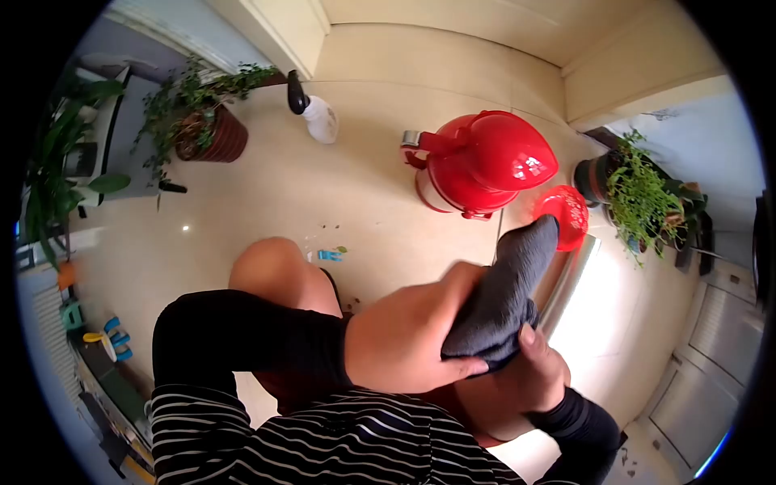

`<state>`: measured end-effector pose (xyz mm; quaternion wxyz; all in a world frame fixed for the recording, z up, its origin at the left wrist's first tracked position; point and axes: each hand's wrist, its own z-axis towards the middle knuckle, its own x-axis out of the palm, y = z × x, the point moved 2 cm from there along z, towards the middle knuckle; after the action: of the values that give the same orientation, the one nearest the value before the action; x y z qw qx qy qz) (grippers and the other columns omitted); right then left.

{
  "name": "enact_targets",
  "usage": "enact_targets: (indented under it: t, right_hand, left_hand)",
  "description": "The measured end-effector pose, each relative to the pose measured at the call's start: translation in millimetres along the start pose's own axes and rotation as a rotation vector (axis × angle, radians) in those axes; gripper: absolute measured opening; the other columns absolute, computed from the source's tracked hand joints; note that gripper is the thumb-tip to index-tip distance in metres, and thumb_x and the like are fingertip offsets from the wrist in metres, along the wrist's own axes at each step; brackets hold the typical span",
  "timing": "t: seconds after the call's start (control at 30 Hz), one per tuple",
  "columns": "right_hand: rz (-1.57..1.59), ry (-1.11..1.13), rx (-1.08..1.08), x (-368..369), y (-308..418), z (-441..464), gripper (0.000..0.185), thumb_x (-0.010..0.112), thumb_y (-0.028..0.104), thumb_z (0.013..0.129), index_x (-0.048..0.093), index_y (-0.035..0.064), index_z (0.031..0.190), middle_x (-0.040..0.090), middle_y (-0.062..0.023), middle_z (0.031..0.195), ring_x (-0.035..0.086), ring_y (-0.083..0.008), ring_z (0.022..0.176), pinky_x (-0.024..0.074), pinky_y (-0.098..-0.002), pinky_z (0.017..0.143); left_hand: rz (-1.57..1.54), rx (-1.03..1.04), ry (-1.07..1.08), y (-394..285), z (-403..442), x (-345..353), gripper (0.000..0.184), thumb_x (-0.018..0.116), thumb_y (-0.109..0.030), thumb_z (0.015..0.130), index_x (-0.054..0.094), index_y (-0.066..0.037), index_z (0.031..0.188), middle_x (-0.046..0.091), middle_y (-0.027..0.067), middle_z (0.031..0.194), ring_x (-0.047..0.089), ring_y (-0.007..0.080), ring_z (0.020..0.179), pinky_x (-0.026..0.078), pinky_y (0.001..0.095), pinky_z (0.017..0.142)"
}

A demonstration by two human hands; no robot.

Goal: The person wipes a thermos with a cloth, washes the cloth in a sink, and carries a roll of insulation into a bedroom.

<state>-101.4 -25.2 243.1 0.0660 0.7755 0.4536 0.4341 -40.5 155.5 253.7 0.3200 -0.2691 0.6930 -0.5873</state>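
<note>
A dark grey sock (516,271) is in front of me, its rounded end pointing up and away to the right. My left hand (416,331) wraps round its left side, with the fingers partly hidden behind the fabric. At the lower, bunched end of the sock, my right hand (537,368) grips the cloth with its thumb on top. Whether anything is inside the sock I cannot tell. My bare knee (275,267) shows beyond the left forearm, and both hands are over my lap.
On the tiled floor stand a red lidded pot-like container (485,166), a red patterned plastic item (570,218) and a white spray bottle (322,120). Potted plants stand left (214,137) and right (594,178). Small blue bits (330,255) lie beyond my knee.
</note>
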Motion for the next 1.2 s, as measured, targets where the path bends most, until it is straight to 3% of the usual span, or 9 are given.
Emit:
enact_targets:
  t: [0.23, 0.4, 0.5, 0.77, 0.8, 0.93, 1.03, 1.1, 1.2]
  right_hand:
    - [0.042, -0.109, -0.193, -12.0, -35.3, 0.8, 0.08, 0.067, 0.044, 0.088, 0.033, 0.0007, 0.147, 0.05, -0.0188, 0.14, 0.051, -0.0306, 0.129, 0.0383, -0.0456, 0.112]
    - [0.031, -0.231, -0.061, -22.2, -27.6, 13.8, 0.074, 0.082, 0.017, 0.081, 0.04, 0.0017, 0.14, 0.061, -0.0113, 0.124, 0.063, -0.0245, 0.113, 0.0512, -0.0398, 0.1]
    - [0.041, -0.198, 0.04, -32.2, -30.6, 20.2, 0.084, 0.086, 0.007, 0.076, 0.035, 0.0036, 0.143, 0.056, -0.0104, 0.131, 0.057, -0.0213, 0.12, 0.0473, -0.0375, 0.103]
    - [0.07, -0.257, 0.114, 1.1, -57.6, 10.0, 0.079, 0.082, 0.002, 0.076, 0.036, 0.0084, 0.14, 0.056, -0.0094, 0.128, 0.058, -0.023, 0.118, 0.0464, -0.0382, 0.104]
    - [0.081, -0.276, 0.169, 13.2, -53.0, 11.0, 0.079, 0.082, 0.004, 0.075, 0.036, 0.0081, 0.14, 0.054, -0.0098, 0.13, 0.056, -0.0244, 0.121, 0.0443, -0.0394, 0.106]
    - [-0.044, -0.343, 0.25, 16.1, -86.4, -3.0, 0.077, 0.081, 0.009, 0.076, 0.037, 0.0034, 0.139, 0.054, -0.0103, 0.131, 0.055, -0.0233, 0.121, 0.0429, -0.0376, 0.107]
    - [0.061, -0.41, 0.265, 23.5, -108.5, -9.3, 0.065, 0.076, -0.001, 0.078, 0.044, 0.0026, 0.134, 0.058, -0.0057, 0.118, 0.058, -0.0167, 0.109, 0.0469, -0.0302, 0.096]
    - [-0.019, -0.422, 0.253, 17.5, -127.4, -19.6, 0.056, 0.072, -0.003, 0.081, 0.047, 0.0019, 0.13, 0.06, -0.0045, 0.115, 0.058, -0.0151, 0.107, 0.0466, -0.0287, 0.094]
    - [-0.038, -0.47, 0.223, 5.0, -155.4, -39.4, 0.049, 0.068, -0.004, 0.081, 0.053, 0.0033, 0.127, 0.062, -0.0042, 0.111, 0.06, -0.0149, 0.103, 0.0473, -0.0285, 0.092]
  left_hand:
    - [-0.053, 0.09, 0.152, 17.2, 15.5, -4.3, 0.063, 0.084, -0.012, 0.074, 0.052, 0.0, 0.127, 0.048, 0.0213, 0.134, 0.057, 0.0391, 0.119, 0.049, 0.0424, 0.098]
    - [0.064, 0.084, 0.155, 36.0, 19.5, -21.0, 0.042, 0.077, -0.009, 0.078, 0.06, 0.0, 0.115, 0.053, 0.02, 0.126, 0.059, 0.0369, 0.107, 0.05, 0.0424, 0.091]
    - [0.084, 0.055, 0.146, 31.1, 21.4, -30.2, 0.04, 0.074, -0.007, 0.074, 0.058, 0.002, 0.109, 0.056, 0.0181, 0.117, 0.06, 0.0371, 0.1, 0.049, 0.0445, 0.088]
    - [0.166, -0.353, 0.013, -2.2, -12.5, -43.7, 0.046, 0.072, -0.004, 0.073, 0.058, -0.004, 0.117, 0.064, 0.011, 0.096, 0.063, 0.0309, 0.081, 0.048, 0.0412, 0.076]
    - [0.173, -0.414, -0.046, -6.9, -16.2, -46.6, 0.055, 0.071, -0.001, 0.074, 0.054, 0.0, 0.127, 0.063, 0.0134, 0.081, 0.062, 0.0339, 0.074, 0.047, 0.0436, 0.072]
    - [0.167, -0.472, -0.069, -2.0, -45.5, -40.4, 0.085, 0.074, -0.001, 0.072, 0.036, 0.006, 0.148, 0.066, 0.0174, 0.091, 0.062, 0.0333, 0.077, 0.049, 0.0408, 0.07]
    - [0.144, -0.549, -0.054, 4.2, -63.6, -27.3, 0.082, 0.07, -0.001, 0.076, 0.036, 0.0, 0.15, 0.065, 0.0159, 0.093, 0.061, 0.0335, 0.074, 0.049, 0.0421, 0.068]
    - [0.183, -0.493, -0.073, 15.0, -85.9, -5.2, 0.079, 0.061, -0.002, 0.083, 0.032, -0.017, 0.155, 0.061, 0.0159, 0.086, 0.061, 0.0344, 0.069, 0.049, 0.0454, 0.066]
    - [0.226, -0.557, -0.092, 15.9, -124.3, 23.1, 0.055, 0.061, -0.002, 0.084, 0.054, -0.015, 0.136, 0.06, 0.0144, 0.088, 0.062, 0.034, 0.075, 0.05, 0.0444, 0.067]
